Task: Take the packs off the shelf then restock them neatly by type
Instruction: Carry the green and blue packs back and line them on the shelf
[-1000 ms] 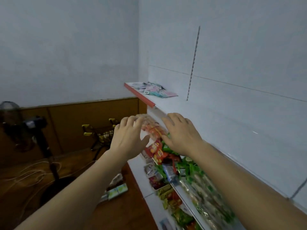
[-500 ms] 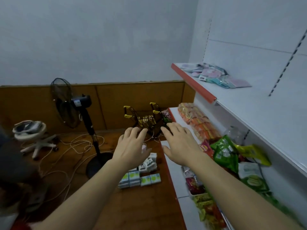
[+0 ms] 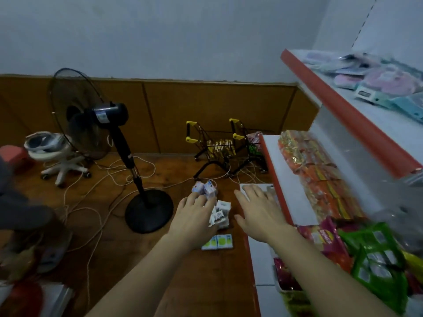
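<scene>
Left hand [image 3: 194, 216]: extended forward and down, palm down, fingers spread loosely and flat. It holds nothing. It hangs above a cluster of small cartons on the floor; whether the fingertips touch any of them cannot be told, since the hand covers part of the group.

Right hand [image 3: 258, 211]: likewise extended palm down, fingers wide and splayed, empty. It sits in front of the red front edge of the lower shelf [image 3: 295, 202], with no visible contact with any pack.

Small cartons on the wooden floor [image 3: 160, 282]: two white-and-pink cartons [image 3: 204, 187] stand just beyond the left fingertips; a few white cartons with dark print [image 3: 220, 213] lie tumbled between the two hands; a row of white cartons with green-yellow print [image 3: 218, 242] lies flat just beside the left wrist.

Packs on shelving: orange and yellow packs [image 3: 313, 177] lie in a row along the lower shelf, reasonably aligned. Nearer the camera, red packs [image 3: 320, 239] and green packs [image 3: 375, 261] are piled loosely and overlap. The upper shelf [image 3: 352, 117], red-edged, carries flat pastel packs [image 3: 375, 78], blurred and untidy.

Surroundings: a black standing fan [image 3: 107, 124] stands on the floor at left, white cables trailing round its base. Two miniature shopping trolleys [image 3: 217, 145] with yellow handles stand against the wood-panelled wall, near the shelf end.
</scene>
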